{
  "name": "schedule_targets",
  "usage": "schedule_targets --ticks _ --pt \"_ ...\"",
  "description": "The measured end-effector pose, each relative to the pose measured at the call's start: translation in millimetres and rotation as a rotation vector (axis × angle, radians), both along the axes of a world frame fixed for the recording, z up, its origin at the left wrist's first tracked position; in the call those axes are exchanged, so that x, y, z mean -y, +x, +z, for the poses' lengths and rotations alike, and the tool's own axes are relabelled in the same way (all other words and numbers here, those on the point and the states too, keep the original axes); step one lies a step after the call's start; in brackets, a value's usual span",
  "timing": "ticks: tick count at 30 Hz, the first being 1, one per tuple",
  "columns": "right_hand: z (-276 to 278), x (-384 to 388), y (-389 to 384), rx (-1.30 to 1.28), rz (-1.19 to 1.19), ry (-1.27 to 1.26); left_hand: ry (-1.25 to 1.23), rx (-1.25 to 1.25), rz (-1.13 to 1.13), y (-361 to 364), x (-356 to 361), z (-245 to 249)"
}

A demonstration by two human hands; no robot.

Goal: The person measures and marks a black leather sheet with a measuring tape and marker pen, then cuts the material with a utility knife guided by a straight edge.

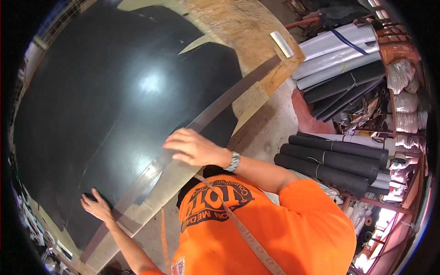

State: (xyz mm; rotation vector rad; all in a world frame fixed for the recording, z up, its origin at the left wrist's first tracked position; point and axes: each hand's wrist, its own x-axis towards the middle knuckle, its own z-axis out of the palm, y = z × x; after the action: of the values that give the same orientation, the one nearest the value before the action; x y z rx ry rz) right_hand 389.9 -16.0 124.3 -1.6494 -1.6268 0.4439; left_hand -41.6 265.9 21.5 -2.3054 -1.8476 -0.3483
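A large glossy black sheet (91,91) covers much of the table (220,18). A long, flat straight strip (220,105) runs diagonally across the sheet near the table's close edge. My left hand (97,206) lies on the black sheet beside the strip's lower part, fingers apart. Over the strip's middle, my right hand (193,146) rests with its fingers loosely spread and holds nothing; a patterned band is on that wrist. A measuring tape (247,238) hangs down the front of the orange shirt (293,224).
A short metallic bar (281,44) lies at the table's far right corner. White rolls (339,41) and black rolls (330,158) are stacked to the right, by shelves with plastic-wrapped bundles (405,103). A pale pointed scrap (195,44) shows along the sheet's upper edge.
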Motion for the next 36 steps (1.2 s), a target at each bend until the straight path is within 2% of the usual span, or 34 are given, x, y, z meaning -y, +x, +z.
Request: schedule_targets --ticks 2,5,6,7,10,13,16,17,21,24,26,28,31,33,36 --pt "5 29 72 0.068 -0.129 -0.001 -0.019 0.065 -0.143 82 63 11" --pt "4 72 208 0.210 -0.371 0.092 -0.177 0.228 -0.312 220 160 37" --pt "4 87 255 0.135 -0.474 0.059 -0.245 0.273 -0.349 267 190 45" --pt "-7 104 308 0.191 -0.563 0.136 -0.271 0.272 -0.407 308 217 46" --pt "-28 156 458 0.277 -0.830 0.064 -0.323 0.237 -0.509 419 281 42" --pt "-27 204 546 0.338 -0.849 -0.042 -0.289 0.317 -0.471 494 315 47" --pt "-42 238 587 0.191 -0.842 -0.155 -0.257 0.266 -0.381 519 322 41" --pt "-48 244 595 0.230 -0.828 -0.172 -0.248 0.270 -0.375 520 318 41" --pt "-62 266 598 0.098 -0.822 -0.244 -0.245 0.206 -0.376 528 316 48" --pt "-65 281 593 0.274 -0.717 -0.239 -0.244 0.236 -0.453 542 321 48" --pt "-61 285 587 0.197 -0.689 -0.208 -0.308 0.249 -0.485 562 331 50" --pt "-56 288 593 0.157 -0.706 -0.242 -0.258 0.292 -0.497 583 344 52" --pt "-63 290 624 0.318 -0.781 -0.224 -0.385 0.338 -0.477 606 353 55" --pt "-77 285 650 0.305 -0.797 -0.267 -0.385 0.361 -0.473 626 358 59" --pt "-62 256 664 0.301 -0.792 -0.395 -0.406 0.404 -0.480 661 372 71"
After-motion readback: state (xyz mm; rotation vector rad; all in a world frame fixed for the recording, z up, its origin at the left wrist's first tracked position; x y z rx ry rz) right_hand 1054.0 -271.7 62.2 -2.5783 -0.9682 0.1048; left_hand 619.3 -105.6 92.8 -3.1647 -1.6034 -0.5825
